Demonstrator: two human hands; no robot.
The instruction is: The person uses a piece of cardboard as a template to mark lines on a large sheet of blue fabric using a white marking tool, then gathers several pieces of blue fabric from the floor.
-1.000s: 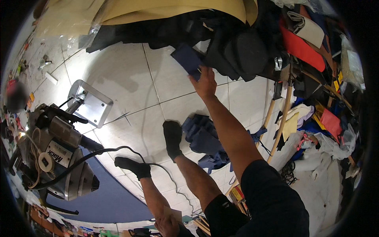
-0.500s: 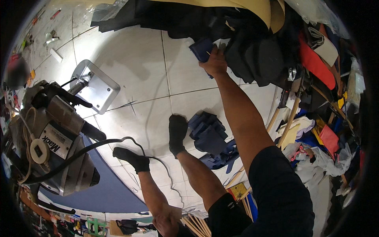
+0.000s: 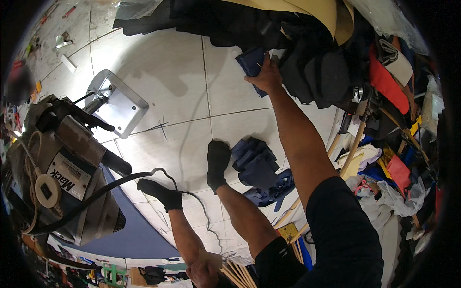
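Note:
My right hand [image 3: 267, 75] reaches out to the far side of the floor, its fingers closed on a small stack of navy fabric pieces [image 3: 250, 61]. Dark grey and black cut pieces [image 3: 312, 72] lie right beside that hand. Closer in, next to my right foot, a fanned pile of navy fabric pieces [image 3: 254, 161] rests on the tiles. More navy fabric [image 3: 274, 189] lies crumpled behind it. Low in the picture my left hand [image 3: 202, 274] is at my left knee, next to a flat tan piece [image 3: 211, 259]; its fingers are too unclear to read.
A sewing machine head [image 3: 72, 177] with a black cable stands at left, beside a metal plate [image 3: 127, 113] on a post. Black sheets [image 3: 201, 21] and tan sheets [image 3: 307, 12] line the far side. Mixed scraps [image 3: 384, 168] and wooden sticks [image 3: 353, 149] crowd the right.
My right hand has shifted slightly, and more of the navy stack in it shows, reaching lower beside the hand. The view has moved a little; the navy pile stays where it was.

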